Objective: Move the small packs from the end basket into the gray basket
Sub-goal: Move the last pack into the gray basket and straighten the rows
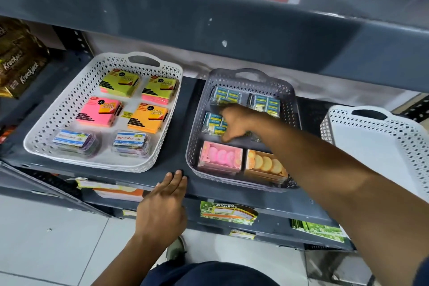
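Observation:
The gray basket [193, 127] sits in the middle of the shelf. It holds several small blue-and-yellow packs [226, 96], plus a pink box [220, 157] and an orange box [264, 166] at its front. My right hand [234, 123] reaches into it from the right, fingers pointing down onto the packs in the middle row; whether it grips one is hidden. The white end basket [371, 137] stands at the far right, and its visible inside is bare. My left hand [162, 206] rests flat on the shelf's front edge, holding nothing.
A white basket [46, 127] on the left holds sticky-note pads and clip boxes. Biscuit packs [18, 62] are stacked at the far left. The upper shelf [209, 18] overhangs the baskets. A lower shelf [232, 213] carries labels and packets.

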{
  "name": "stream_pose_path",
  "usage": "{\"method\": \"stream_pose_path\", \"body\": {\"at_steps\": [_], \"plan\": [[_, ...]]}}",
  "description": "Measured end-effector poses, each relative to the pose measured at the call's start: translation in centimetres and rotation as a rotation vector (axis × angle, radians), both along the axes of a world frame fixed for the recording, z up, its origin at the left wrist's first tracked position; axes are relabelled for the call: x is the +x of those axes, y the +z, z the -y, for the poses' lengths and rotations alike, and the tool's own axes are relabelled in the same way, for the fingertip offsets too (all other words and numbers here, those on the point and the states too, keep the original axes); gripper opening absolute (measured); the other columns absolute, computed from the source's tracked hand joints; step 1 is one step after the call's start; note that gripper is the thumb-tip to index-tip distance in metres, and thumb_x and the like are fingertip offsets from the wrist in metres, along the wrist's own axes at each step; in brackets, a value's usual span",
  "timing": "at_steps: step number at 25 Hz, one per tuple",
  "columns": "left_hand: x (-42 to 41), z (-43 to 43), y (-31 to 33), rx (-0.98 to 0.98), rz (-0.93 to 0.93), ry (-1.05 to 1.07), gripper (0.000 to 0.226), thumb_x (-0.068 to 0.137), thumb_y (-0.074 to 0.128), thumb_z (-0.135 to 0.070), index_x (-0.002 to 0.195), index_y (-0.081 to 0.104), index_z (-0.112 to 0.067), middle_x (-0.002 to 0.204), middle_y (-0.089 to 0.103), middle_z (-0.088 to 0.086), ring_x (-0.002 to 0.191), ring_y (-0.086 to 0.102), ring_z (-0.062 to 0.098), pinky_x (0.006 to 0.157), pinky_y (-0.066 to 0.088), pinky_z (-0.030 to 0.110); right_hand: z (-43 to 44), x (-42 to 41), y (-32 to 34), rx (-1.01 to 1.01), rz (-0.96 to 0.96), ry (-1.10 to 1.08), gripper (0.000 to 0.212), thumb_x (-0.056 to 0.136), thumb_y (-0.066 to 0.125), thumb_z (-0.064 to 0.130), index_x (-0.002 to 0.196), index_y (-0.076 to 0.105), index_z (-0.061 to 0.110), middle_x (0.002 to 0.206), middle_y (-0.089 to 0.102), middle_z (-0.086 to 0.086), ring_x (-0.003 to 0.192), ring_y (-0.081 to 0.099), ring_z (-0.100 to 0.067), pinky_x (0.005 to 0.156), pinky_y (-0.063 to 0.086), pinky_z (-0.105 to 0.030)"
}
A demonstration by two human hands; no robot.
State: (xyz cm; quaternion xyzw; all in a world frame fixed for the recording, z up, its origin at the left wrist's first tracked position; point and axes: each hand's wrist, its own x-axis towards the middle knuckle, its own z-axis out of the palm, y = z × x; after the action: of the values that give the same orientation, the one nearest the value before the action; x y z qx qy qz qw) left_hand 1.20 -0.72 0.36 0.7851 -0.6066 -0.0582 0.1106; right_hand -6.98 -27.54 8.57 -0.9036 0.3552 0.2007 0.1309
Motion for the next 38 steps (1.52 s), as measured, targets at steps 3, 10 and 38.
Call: {"method": "stream_pose_path", "body": {"at_steps": [3,10,38], "plan": [[-0.1,0.0,0.2,-0.013,-0.035,0.017,0.06,0.052,0.06,-0.01,0.112,0.066,-0.006,0.121,0.064,0.008,0.11,0.06,0.027,0.069,0.056,0.038,0.1,0.9,0.1,-0.004,-0.067,0.008,0.045,0.068,0.081,0.041,0.092,0.059,0.01,0.086,0.062,-0.004,0.08,0.06,-0.025,0.06,0.044,-0.026],[0.5,0.1,0.7,0.006,-0.064,-0.018,0.059,0.053,0.052,-0.013,0.11,0.067,-0.009,0.121,0.064,0.006,0.108,0.061,0.025,0.065,0.056,0.047,5.9,3.8,1.9,-0.151,0.091,-0.118,0.035,0.064,0.074,0.029,0.093,0.059,0.015,0.091,0.062,-0.008,0.09,0.062,-0.028,0.078,0.051,-0.032],[2.1,-0.5,0.3,0.037,-0.102,-0.162,0.062,0.052,0.056,-0.014,0.113,0.066,-0.009,0.123,0.062,0.008,0.11,0.06,0.023,0.084,0.052,0.035,-5.8,15.9,0.5,-0.22,-0.1,0.227,0.056,0.054,0.068,0.07,0.074,0.055,0.02,0.08,0.058,0.005,0.097,0.053,-0.023,0.099,0.032,-0.045]]}}
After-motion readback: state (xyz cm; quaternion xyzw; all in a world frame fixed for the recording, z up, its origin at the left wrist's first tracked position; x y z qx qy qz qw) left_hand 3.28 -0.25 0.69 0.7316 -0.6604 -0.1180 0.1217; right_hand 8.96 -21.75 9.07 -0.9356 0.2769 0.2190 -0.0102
